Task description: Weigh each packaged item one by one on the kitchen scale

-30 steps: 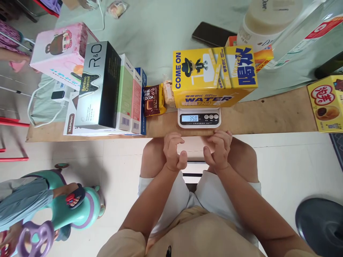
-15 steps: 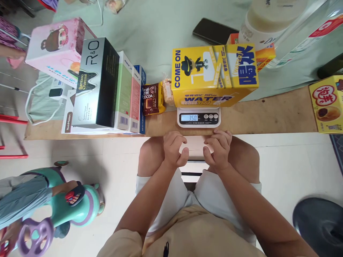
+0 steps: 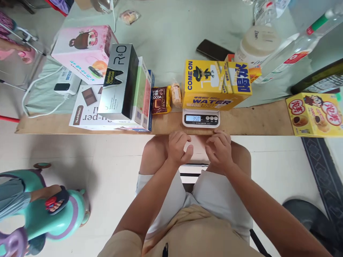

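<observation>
Both hands (image 3: 199, 150) rest curled, empty, above knees.

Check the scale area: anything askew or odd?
The yellow box is far wider than the scale and overhangs both sides; readout 350 stays visible. Left hand and right hand hold nothing. No spills or damage.
</observation>
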`<state>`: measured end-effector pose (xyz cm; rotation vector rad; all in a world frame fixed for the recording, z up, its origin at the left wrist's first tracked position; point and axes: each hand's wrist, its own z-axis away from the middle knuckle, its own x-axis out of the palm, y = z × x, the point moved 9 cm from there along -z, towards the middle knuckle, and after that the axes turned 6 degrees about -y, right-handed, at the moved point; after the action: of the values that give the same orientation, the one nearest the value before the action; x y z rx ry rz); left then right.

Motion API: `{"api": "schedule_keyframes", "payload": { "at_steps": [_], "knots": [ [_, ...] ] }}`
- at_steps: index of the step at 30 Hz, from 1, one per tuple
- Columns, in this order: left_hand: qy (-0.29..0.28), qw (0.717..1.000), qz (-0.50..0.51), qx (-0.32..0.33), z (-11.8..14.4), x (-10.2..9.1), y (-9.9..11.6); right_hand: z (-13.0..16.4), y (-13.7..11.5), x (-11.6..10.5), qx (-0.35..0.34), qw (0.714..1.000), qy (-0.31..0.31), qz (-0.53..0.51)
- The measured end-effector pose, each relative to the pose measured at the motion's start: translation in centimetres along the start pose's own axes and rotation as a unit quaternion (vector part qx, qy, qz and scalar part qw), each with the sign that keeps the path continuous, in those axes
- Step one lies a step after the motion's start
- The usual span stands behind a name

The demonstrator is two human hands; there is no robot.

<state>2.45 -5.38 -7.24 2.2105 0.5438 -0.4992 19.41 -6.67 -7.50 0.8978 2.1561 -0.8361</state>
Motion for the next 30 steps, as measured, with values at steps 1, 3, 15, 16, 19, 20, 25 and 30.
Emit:
{"api": "schedule_keyframes", "payload": {
  "at_steps": [1,3,15,16,19,20,25,30],
  "knots": [
    [0.000,1.000,0.006,-0.003,0.1,0.0,0.0,-0.5,0.1,-1.0,-0.007,1.000,-0.010,-0.003],
    [0.002,1.000,0.017,-0.009,0.2,0.0,-0.1,-2.2,0.5,-3.6,-0.024,1.000,-0.017,-0.006],
    [0.049,0.998,0.032,-0.021,0.1,0.2,-0.1,-22.4,6.4,-2.9,-0.004,0.946,-0.318,-0.060],
    [0.050,0.998,0.033,-0.025,0.2,0.2,-0.2,-23.0,7.2,-1.8,0.009,0.940,-0.334,-0.072],
    [0.046,0.998,0.040,-0.034,0.4,0.1,-0.4,-23.4,8.3,0.6,-0.027,0.930,-0.359,-0.073],
    [0.044,0.998,0.042,-0.035,0.5,0.2,-0.5,-23.3,8.5,0.9,-0.044,0.929,-0.362,-0.061],
    [0.044,0.998,0.042,-0.031,0.5,0.3,-0.6,-22.8,9.1,0.4,-0.026,0.941,-0.325,-0.089],
    [0.060,0.996,0.050,-0.032,0.4,-0.4,0.0,-21.9,6.4,-1.3,0.007,0.945,-0.322,-0.058]
  ]
}}
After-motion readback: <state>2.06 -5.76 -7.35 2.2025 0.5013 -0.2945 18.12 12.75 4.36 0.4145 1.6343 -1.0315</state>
